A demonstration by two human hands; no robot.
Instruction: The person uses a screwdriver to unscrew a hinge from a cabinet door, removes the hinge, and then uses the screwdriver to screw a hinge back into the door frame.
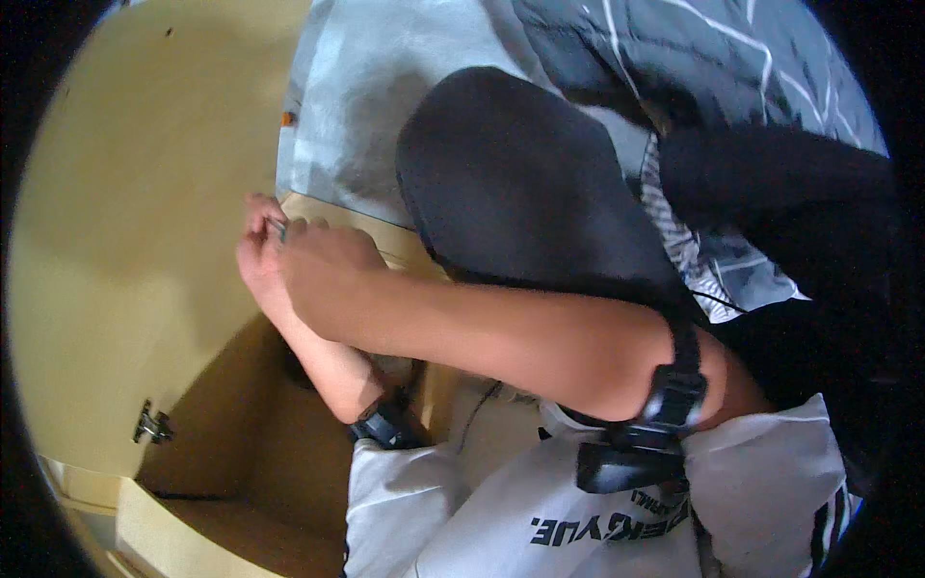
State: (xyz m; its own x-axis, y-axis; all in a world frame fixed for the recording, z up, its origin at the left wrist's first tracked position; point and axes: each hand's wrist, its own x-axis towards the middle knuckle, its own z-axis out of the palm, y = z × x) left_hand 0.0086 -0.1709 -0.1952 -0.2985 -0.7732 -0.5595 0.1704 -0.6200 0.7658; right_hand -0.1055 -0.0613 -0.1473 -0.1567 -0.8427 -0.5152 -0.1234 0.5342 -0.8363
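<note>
My two hands meet at the edge of a pale wooden cabinet door (125,241). My left hand (258,255), reaching up from below, is closed with its fingers curled. My right hand (332,265) lies across it, closed in a fist, and hides part of it. A small greyish piece (280,230) shows between the fingers of both hands; its kind is too small to make out. Beneath my forearms, the wooden cabinet (289,472) stands open with a dark inside. A metal hinge (152,424) is fixed low on the door.
A small orange piece (287,118) sits by the door's far edge. Beyond lies a light grey-blue sheet (356,116). My dark-clad knee (520,183) rises close to my right forearm. Dark patterned bedding (752,67) fills the far right. Black straps (665,405) cross my upper right arm.
</note>
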